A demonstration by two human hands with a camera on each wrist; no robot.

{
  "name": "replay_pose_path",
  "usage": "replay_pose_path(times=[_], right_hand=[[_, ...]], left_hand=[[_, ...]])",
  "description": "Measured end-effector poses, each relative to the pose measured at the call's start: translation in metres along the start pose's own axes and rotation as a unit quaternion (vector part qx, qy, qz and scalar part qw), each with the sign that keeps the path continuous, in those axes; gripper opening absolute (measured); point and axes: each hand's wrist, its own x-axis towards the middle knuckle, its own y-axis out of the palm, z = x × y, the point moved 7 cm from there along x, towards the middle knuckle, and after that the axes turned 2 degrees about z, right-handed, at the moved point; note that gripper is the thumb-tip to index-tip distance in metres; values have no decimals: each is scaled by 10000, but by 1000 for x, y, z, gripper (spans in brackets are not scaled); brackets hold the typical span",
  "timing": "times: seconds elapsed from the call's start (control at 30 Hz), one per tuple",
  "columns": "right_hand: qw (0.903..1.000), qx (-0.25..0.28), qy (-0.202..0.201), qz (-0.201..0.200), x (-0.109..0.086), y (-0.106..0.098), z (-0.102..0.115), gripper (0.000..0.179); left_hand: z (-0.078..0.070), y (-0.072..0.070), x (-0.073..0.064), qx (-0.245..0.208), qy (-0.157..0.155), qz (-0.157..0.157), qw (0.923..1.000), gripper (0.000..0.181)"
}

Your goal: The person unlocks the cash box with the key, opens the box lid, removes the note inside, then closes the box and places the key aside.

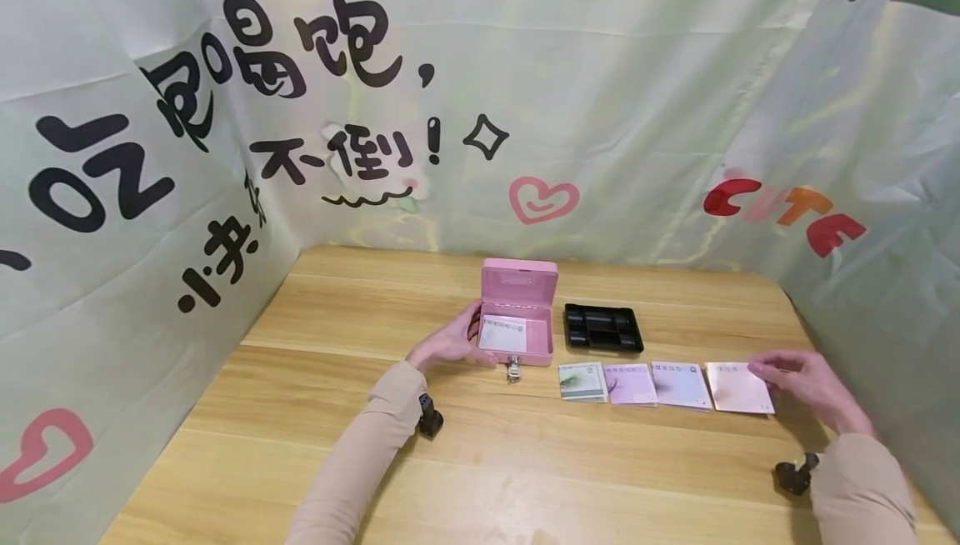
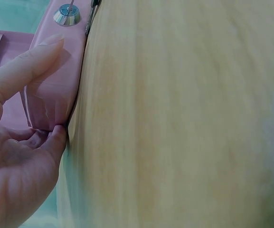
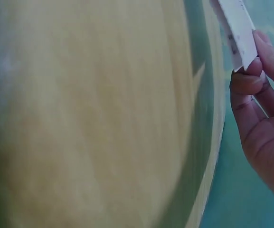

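A pink cash box [image 1: 538, 357] stands on the table with its lid raised and pale paper notes [image 1: 504, 335] inside. My left hand [image 1: 450, 340] grips its front left corner; in the left wrist view, the thumb lies on the front wall near the lock [image 2: 67, 15] and the fingers curl at the side. Keys [image 1: 513, 372] hang at the lock. On the far right, my right hand [image 1: 808, 380] pinches the corner of a pale pink stack of banknotes [image 1: 733, 387]. The right wrist view shows the folded notes [image 3: 240, 35] between thumb and fingers.
Left of the pink stack lie blue notes [image 1: 680, 385], purple notes [image 1: 630, 384] and green notes [image 1: 582, 382] in a row. Behind them sits a black compartment tray [image 1: 603, 330]. Printed cloth walls [image 1: 637, 112] border the wooden table [image 1: 525, 470] at the back and sides.
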Motion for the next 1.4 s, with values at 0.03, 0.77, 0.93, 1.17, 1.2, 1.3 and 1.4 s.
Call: replay_pose_path(times=[0.03, 0.77, 0.93, 1.17, 1.2, 1.3, 1.4], right_hand=[[10000, -36, 4, -7, 0, 1, 0, 13], [9972, -510, 533, 153, 5, 6, -3, 41], [9960, -559, 669, 206, 7, 5, -4, 48], [9974, -276, 651, 148, 7, 6, -3, 43], [9977, -202, 626, 130, 6, 6, -3, 39], [9985, -67, 531, 64, 6, 7, -2, 29], [9987, -106, 508, -8, 7, 7, 0, 30]], left_hand=[[0, 0, 0, 4, -17, 3, 10000, 117], [0, 0, 1, -3, 65, 41, 10000, 116], [-1, 1, 1, -60, 123, 57, 9999, 117], [0, 2, 1, -73, 172, 69, 9998, 116], [0, 2, 1, -64, 182, 70, 9998, 116], [0, 1, 1, -39, 201, 68, 9998, 116], [0, 1, 1, -16, 197, 68, 9998, 116]])
